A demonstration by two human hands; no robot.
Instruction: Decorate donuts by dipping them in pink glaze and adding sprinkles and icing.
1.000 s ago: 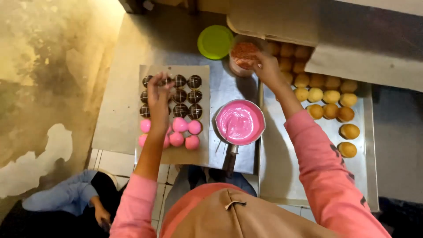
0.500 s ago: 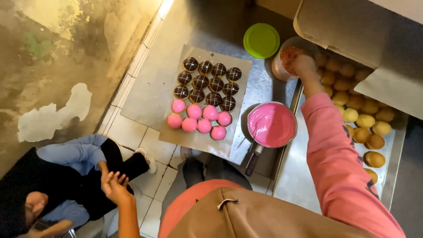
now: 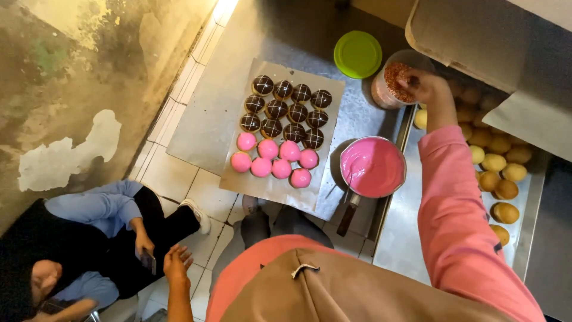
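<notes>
My right hand (image 3: 426, 87) reaches into the mouth of a clear jar of reddish-brown crumbs (image 3: 386, 89); its fingertips are hidden inside. My left hand (image 3: 177, 262) hangs low beside my body over the tiled floor, fingers apart, holding nothing. On a sheet of brown paper (image 3: 280, 188) lie several round pieces with chocolate glaze and white crosses (image 3: 287, 111), and below them several pink-glazed ones (image 3: 274, 162). A small pan of pink glaze (image 3: 373, 167) stands between the paper and my right arm.
A green lid (image 3: 357, 53) lies left of the jar. A metal tray (image 3: 405, 238) on the right holds several plain golden balls (image 3: 501, 173), under a cardboard box flap (image 3: 471, 36). A person in blue sleeves (image 3: 101, 209) sits on the floor at lower left holding a phone (image 3: 148, 261).
My left hand left the glazed pieces and dropped down beside my body. My right hand stayed at the jar. The view swung left, bringing the seated person in.
</notes>
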